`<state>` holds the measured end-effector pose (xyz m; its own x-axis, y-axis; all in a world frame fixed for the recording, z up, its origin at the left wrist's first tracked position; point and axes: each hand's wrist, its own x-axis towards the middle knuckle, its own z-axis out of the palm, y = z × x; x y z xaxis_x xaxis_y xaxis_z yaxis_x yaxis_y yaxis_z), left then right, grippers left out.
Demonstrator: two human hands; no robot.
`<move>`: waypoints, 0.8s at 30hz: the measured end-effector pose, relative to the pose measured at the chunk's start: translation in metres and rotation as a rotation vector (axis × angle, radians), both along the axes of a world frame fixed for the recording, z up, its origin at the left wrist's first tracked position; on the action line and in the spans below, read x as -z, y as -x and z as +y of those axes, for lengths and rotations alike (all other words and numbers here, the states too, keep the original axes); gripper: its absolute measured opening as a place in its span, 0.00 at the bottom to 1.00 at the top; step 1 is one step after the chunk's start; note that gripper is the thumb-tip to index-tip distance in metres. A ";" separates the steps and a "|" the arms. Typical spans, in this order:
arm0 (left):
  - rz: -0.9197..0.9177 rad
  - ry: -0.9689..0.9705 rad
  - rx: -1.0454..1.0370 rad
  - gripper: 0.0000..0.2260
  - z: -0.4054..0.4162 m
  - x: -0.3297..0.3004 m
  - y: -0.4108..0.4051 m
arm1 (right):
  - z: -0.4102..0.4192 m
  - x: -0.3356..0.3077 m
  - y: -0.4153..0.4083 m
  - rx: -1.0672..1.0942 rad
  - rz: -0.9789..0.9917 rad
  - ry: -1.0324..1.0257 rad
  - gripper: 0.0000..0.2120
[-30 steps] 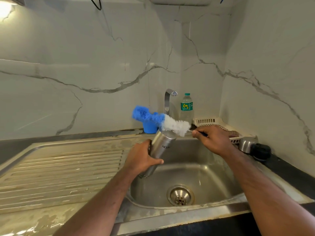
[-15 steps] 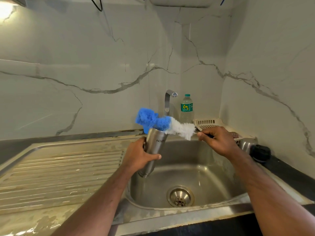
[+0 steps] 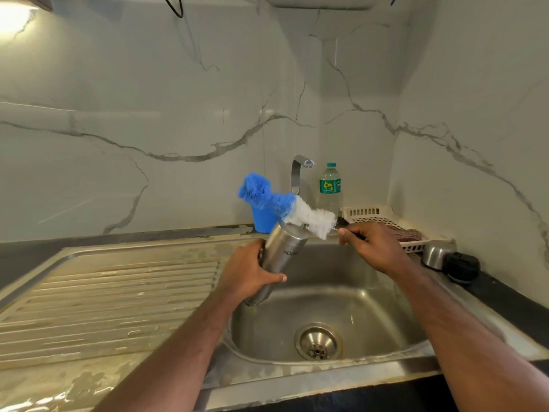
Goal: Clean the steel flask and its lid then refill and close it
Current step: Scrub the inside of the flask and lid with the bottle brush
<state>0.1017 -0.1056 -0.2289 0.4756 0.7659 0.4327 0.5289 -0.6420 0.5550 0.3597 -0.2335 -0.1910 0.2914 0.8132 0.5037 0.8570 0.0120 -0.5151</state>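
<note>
My left hand (image 3: 248, 273) grips the steel flask (image 3: 282, 252) round its middle, over the sink basin (image 3: 368, 310), with the open mouth tilted up and to the right. My right hand (image 3: 371, 246) holds the handle of a bottle brush (image 3: 285, 205) with blue and white bristles. The brush lies across the flask's mouth, outside it, with the blue end pointing up and left. The flask's lid (image 3: 450, 258), steel with a black top, lies on its side on the counter to the right of the sink.
A steel tap (image 3: 298, 173) rises behind the basin, with a plastic water bottle (image 3: 329, 188) beside it and a blue cup (image 3: 263, 217) to its left. A white slotted tray (image 3: 383, 218) sits at the back right. The ribbed drainboard (image 3: 118, 295) stretches left.
The flask's mouth swung left and then back right, ending about where it was a second ago. The brush stayed across the mouth, its blue end a little higher.
</note>
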 end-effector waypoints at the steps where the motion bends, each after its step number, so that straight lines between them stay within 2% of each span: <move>1: -0.001 -0.002 0.011 0.34 -0.002 0.000 -0.002 | 0.002 0.000 0.002 -0.013 0.011 0.001 0.14; 8: -0.283 0.115 -0.071 0.34 0.008 -0.004 0.006 | -0.003 0.009 -0.013 0.110 0.099 0.001 0.15; 14: -0.539 0.167 -0.129 0.31 -0.003 -0.018 0.019 | 0.010 0.017 0.020 0.162 -0.015 0.175 0.15; 20: -0.590 0.092 -0.210 0.28 -0.013 -0.040 0.055 | 0.016 0.016 0.073 0.161 -0.052 0.164 0.19; 24: -0.582 0.043 -0.232 0.28 -0.019 -0.060 0.102 | 0.025 0.015 0.114 0.070 -0.043 0.177 0.18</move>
<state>-0.0002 -0.1250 -0.1686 -0.0093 0.8436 0.5369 0.2555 -0.5171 0.8169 0.2456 -0.2083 -0.2056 0.3320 0.8686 0.3678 0.8736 -0.1361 -0.4672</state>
